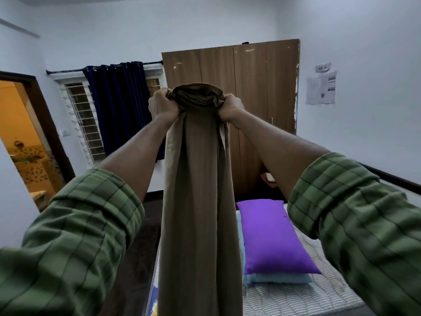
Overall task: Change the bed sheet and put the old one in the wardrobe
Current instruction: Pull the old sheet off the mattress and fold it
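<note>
Sheet (198, 201), brown, bunched, hangs from both hands' fingers (163, 99).

Sheet (198, 190) hangs dead centre between your arms and blocks your view of the wardrobe (250, 87) doors' middle. Bed (296, 293) sits lower right with a purple pillow (273, 236) stacked on a blue pillow (280, 279). Dark floor strip (141, 236) left of the bed is open. Doorway (22, 137) far left is open too.
</note>
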The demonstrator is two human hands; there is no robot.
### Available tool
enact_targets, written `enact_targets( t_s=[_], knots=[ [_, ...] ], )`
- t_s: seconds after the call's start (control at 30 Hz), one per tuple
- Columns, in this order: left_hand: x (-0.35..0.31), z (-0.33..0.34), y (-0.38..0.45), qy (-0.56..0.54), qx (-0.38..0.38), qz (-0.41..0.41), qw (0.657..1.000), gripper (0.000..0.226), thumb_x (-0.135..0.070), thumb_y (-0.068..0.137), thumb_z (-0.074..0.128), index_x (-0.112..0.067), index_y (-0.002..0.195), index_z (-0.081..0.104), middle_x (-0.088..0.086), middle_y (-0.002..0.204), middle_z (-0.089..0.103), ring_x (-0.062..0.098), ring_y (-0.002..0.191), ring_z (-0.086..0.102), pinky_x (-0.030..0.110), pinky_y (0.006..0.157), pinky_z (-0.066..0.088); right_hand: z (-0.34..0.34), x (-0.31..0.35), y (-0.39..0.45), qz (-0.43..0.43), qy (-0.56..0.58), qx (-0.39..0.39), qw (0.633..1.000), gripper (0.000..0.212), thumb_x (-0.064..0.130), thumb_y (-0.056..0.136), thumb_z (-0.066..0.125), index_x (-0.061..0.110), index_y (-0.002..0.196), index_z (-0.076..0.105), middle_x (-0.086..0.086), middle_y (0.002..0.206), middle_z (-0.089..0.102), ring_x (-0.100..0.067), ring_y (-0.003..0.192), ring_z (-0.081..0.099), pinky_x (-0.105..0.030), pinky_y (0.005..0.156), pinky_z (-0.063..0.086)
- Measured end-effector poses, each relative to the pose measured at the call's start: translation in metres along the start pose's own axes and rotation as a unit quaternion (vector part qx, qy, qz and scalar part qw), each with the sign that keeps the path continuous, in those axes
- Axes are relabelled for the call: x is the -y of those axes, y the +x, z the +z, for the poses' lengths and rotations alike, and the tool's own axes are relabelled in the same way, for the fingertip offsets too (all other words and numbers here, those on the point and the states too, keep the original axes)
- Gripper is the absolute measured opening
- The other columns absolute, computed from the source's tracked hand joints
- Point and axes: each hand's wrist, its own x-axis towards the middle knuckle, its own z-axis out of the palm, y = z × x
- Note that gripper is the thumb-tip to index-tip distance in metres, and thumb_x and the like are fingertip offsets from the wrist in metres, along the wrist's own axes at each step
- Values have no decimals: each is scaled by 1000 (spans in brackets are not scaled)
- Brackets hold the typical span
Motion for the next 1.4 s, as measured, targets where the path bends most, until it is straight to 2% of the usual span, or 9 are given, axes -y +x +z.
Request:
enact_targets(
  t_s=[0.27,0.5,0.57,0.7,0.83,0.9,1.03,1.23,1.4],
  knots=[
    [78,89,59,-42,-21,-28,999,22,-7,92,60,-22,99,75,-7,94,73,11,90,67,33,84,60,85,-42,97,-2,8,53,999,26,8,99,53,15,119,66,0,107,64,-18,96,61,-28,80,49],
    [122,185,146,-59,-18,-31,998,38,-2,92,62,-30,112,77,-13,102,75,5,99,68,27,93,59,133,-80,227,-10,-18,124,992,31,7,96,54,8,125,64,-10,121,67,-27,112,63,-37,99,55],
    [118,208,178,-77,-30,-26,996,43,0,91,60,-31,116,77,-12,108,76,4,104,68,25,98,56,138,-81,267,-27,-27,133,990,51,8,95,55,5,145,47,-16,140,56,-32,128,55,-39,107,49],
    [115,240,221,-92,-45,-18,995,47,2,91,57,-32,115,77,-13,111,76,3,105,68,24,99,55,148,-90,313,-101,-98,153,978,72,-3,98,50,-1,160,15,-21,170,7,-38,157,6,-38,127,17],
    [129,241,230,-68,-47,-43,996,50,4,89,55,-32,117,77,-12,108,76,3,103,69,26,97,56,154,-95,330,-95,-70,174,978,71,2,100,51,2,161,15,-22,170,8,-38,156,13,-34,122,21],
    [133,238,217,-48,-38,-44,997,49,5,90,53,-30,116,76,-12,105,75,4,101,68,26,94,57,156,-101,330,-74,-52,183,979,60,8,99,51,10,156,32,-19,165,27,-36,148,33,-34,114,35],
    [139,219,162,6,-30,-47,998,46,5,93,50,-28,114,75,-13,95,70,8,94,68,26,78,59,160,-120,295,-36,-31,187,981,30,11,98,49,11,122,66,-10,122,66,-28,115,61,-36,95,52],
    [154,168,31,228,7,34,973,27,-10,104,38,-20,106,63,2,86,63,26,75,58,37,65,40,173,-155,188,31,-26,163,986,31,11,93,50,9,120,65,-9,115,66,-27,105,63,-43,97,56],
    [191,122,-80,271,107,106,951,21,-11,95,40,-19,98,59,11,86,68,38,77,63,42,66,49,185,-190,60,81,-38,132,987,38,23,86,52,13,119,67,-8,109,66,-28,96,60,-36,85,52]
  ],
)
